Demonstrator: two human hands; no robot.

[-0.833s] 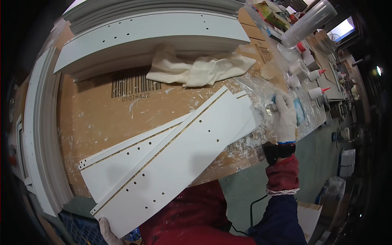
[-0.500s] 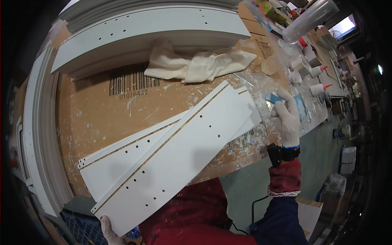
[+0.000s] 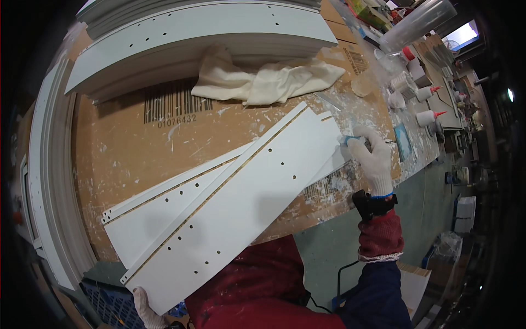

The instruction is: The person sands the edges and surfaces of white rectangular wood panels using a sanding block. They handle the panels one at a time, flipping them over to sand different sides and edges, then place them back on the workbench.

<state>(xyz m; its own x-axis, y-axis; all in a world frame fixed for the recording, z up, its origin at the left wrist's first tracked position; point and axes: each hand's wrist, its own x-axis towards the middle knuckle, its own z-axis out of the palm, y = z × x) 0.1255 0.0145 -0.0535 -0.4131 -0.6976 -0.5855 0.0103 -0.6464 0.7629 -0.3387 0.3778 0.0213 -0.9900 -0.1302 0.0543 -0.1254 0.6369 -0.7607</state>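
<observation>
A long white drilled board (image 3: 241, 192) with a brown groove along one edge lies slanted on top of other similar boards (image 3: 164, 205). My left hand (image 3: 147, 310), in a white knit glove, holds the lower-left end of the top board; part of the hand is cut off by the picture's lower edge. My right hand (image 3: 372, 159), gloved too, pinches a small flat blue piece (image 3: 352, 140) close to the board's right end. Fingers cover much of that piece, so its kind is unclear.
Stacked white boards (image 3: 208, 27) stand at the back, with more stacked boards (image 3: 52, 175) along the left. A cream cloth (image 3: 268, 85) lies behind the slanted boards. White bottles with red tips (image 3: 429, 117), a blue sheet (image 3: 402, 142) and a clear roll (image 3: 419, 24) are at right.
My right hand has picked up the small blue piece and moved left with it toward the board's end. My left hand stays on the board.
</observation>
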